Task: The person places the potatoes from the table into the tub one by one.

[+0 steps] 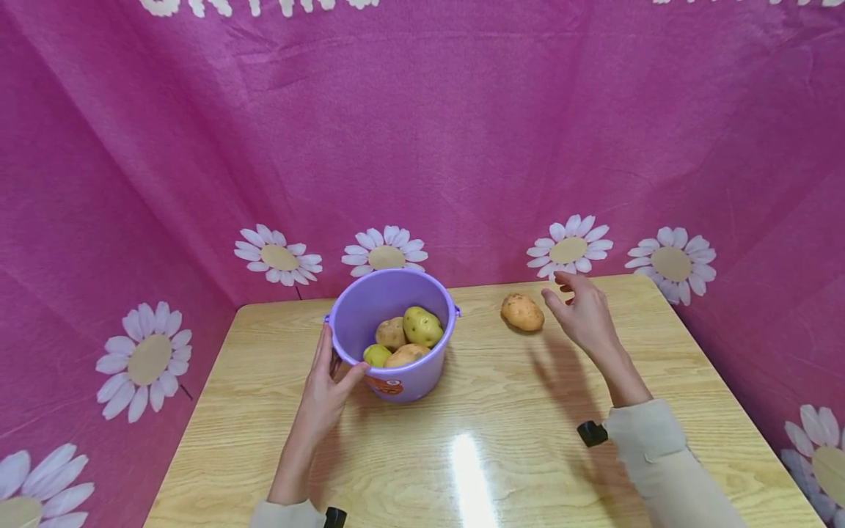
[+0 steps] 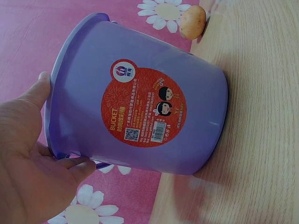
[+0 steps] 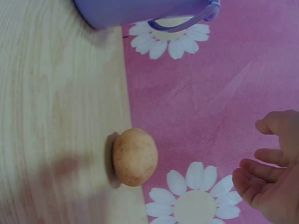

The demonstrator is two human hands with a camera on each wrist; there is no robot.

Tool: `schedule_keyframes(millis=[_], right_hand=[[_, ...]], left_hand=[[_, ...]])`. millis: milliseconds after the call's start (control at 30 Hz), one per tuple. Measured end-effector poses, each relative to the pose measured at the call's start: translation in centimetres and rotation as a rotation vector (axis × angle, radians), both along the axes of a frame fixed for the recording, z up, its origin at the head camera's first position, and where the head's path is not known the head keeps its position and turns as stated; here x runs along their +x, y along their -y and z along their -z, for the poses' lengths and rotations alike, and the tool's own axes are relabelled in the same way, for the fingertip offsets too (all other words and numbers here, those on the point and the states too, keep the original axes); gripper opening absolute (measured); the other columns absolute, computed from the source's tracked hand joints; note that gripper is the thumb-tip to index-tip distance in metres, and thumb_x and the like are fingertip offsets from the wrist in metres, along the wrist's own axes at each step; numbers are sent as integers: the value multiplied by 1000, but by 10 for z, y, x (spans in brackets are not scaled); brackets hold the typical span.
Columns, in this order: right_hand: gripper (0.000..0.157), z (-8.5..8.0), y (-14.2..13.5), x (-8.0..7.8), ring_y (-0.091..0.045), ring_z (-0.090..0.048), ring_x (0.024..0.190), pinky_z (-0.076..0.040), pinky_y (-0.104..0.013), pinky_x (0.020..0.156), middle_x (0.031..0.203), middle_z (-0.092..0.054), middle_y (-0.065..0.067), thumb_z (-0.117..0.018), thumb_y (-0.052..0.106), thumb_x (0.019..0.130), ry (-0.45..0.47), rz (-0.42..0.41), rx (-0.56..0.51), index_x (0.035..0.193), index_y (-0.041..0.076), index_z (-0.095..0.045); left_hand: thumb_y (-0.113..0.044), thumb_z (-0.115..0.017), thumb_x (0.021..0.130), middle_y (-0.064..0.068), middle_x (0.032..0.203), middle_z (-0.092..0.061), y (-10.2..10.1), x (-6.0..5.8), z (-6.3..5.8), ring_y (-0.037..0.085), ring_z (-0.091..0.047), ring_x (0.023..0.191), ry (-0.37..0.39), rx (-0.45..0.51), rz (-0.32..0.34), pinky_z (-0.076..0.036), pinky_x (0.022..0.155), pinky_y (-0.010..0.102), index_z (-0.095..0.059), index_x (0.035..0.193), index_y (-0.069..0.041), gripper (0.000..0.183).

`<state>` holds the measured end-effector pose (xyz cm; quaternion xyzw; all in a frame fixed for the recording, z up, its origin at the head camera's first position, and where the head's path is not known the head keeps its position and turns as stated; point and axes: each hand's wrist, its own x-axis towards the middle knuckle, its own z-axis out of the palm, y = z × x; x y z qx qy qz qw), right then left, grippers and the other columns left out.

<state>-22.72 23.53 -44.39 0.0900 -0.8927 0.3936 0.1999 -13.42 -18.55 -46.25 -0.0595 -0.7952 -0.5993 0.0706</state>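
A purple bucket (image 1: 408, 386) stands on the table with several potatoes (image 1: 422, 327) inside, some greenish, some tan. My left hand (image 1: 322, 392) grips its rim at the near left side, the thumb over the edge and the fingers against the outer wall. A red round label (image 2: 145, 105) shows on the wall in the left wrist view. One tan potato (image 1: 522, 312) lies on the table to the right of the bucket. Just right of that potato hovers my right hand (image 1: 584, 312), fingers loosely bent, touching nothing. The same potato (image 3: 135, 157) appears apart from the right hand (image 3: 271, 170) in the right wrist view.
The light wood table (image 1: 528, 455) reaches back to a pink cloth (image 1: 462, 147) printed with white daisies, which also hangs at both sides. The bucket's purple handle (image 3: 187, 23) hangs at its far side. Light glares off the table's near part.
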Motion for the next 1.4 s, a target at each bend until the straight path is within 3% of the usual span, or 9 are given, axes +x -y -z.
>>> schedule_keyframes(millis=[367,633,1000,1400], right_hand=[[45,33,-2,-13,-50,-63,107,-57,-60,85,120,-63,-36,-68,11,97,20,9,5,130,-17,-59],[55,51,-3,-20,-51,-58,116,-51,-62,98,128,-59,-38,-69,20,100,156,10,19,137,-18,-53],[63,76,-1,-30,-53,-53,124,-47,-64,105,134,-53,-40,-65,26,103,300,5,8,143,-18,-45],[69,91,5,-42,-54,-47,130,-41,-63,112,139,-47,-42,-66,27,102,332,8,-6,145,-20,-40]], left_hand=[[-9,-71,99,20,171,-2,0,0,1,43,-24,151,-5,-1,-6,-21,126,47,-4,164,2,94],[-8,-70,99,20,171,-2,1,-1,2,43,-24,151,-19,-1,-6,-21,126,46,-4,164,2,93],[-7,-71,98,20,171,-1,1,-2,3,43,-24,152,-20,17,2,-21,125,43,-3,163,3,94],[-8,-70,99,20,171,-1,1,0,1,42,-23,152,-12,1,4,-21,126,44,-3,164,2,93]])
